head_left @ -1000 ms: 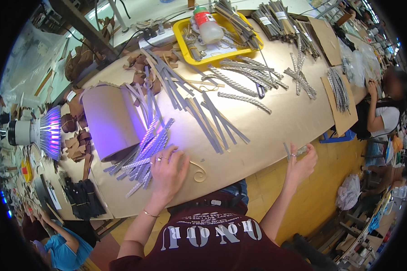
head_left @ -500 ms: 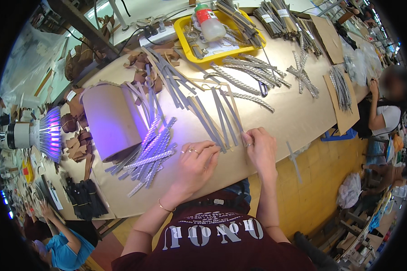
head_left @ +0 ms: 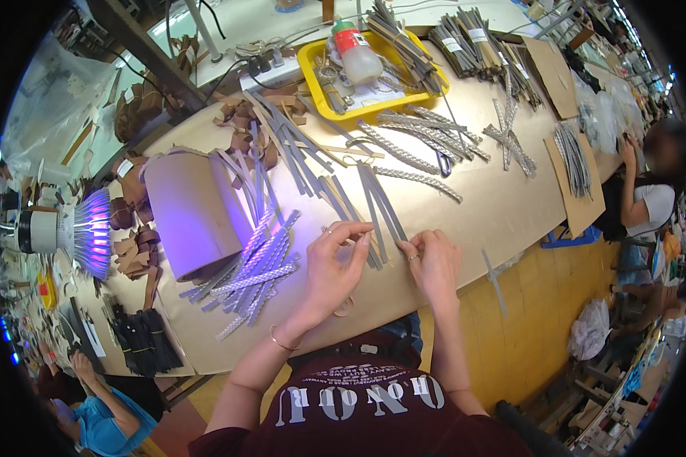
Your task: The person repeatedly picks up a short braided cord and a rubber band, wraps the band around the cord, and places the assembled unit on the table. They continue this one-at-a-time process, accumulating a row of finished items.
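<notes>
Both hands have drawn closer at frame centre: the left hand (head_left: 335,266) and right hand (head_left: 433,263) pinch grey strips (head_left: 377,213) on the table (head_left: 503,206). A tug could scatter neighbouring strips.

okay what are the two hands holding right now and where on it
Both hands pinch the near ends of the flat grey strips lying on the table: the left hand at one strip's lower end, the right hand beside it. Whether any strip is lifted cannot be told.
</notes>
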The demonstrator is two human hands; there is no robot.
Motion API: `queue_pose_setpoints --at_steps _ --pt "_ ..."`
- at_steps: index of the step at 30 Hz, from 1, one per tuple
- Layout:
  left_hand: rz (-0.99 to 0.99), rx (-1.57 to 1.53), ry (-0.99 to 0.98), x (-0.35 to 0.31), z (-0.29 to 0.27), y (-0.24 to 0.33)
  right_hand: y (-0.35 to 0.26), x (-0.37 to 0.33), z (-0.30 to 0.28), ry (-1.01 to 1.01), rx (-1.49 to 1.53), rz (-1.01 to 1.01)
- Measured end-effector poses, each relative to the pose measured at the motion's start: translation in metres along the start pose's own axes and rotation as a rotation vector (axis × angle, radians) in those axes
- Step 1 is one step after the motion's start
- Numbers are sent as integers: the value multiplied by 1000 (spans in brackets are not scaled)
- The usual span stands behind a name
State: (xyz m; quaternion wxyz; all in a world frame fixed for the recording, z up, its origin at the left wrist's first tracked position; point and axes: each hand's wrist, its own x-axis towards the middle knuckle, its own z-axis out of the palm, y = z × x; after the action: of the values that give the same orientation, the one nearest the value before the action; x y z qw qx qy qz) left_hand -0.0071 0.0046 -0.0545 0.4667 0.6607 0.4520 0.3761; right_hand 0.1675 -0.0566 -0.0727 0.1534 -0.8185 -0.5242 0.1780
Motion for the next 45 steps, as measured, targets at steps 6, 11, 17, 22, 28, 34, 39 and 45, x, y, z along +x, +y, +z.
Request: queue_pose_setpoints --at_steps 6,11,17,22,28,34,39,45 --pt "-108 -63 -69 -13 3 -5 8 -4 1 56 26 -45" --pt "-95 -116 8 -11 11 -1 2 -11 -19 191 34 -196" --pt "-184 -583 -2 -1 -2 17 0 -27 -50 -383 259 -310" --pt "205 -66 22 1 -16 33 -27 -32 -55 52 367 -190" --pt "731 386 111 13 -17 46 -61 -47 -87 35 867 -240" --pt "744 461 132 6 -15 50 -73 -41 -84 44 941 -256" --pt "757 557 136 3 -13 48 -73 -41 -83 74 909 -266" --pt "751 584 147 3 -8 48 -74 -39 -80 99 872 -263"
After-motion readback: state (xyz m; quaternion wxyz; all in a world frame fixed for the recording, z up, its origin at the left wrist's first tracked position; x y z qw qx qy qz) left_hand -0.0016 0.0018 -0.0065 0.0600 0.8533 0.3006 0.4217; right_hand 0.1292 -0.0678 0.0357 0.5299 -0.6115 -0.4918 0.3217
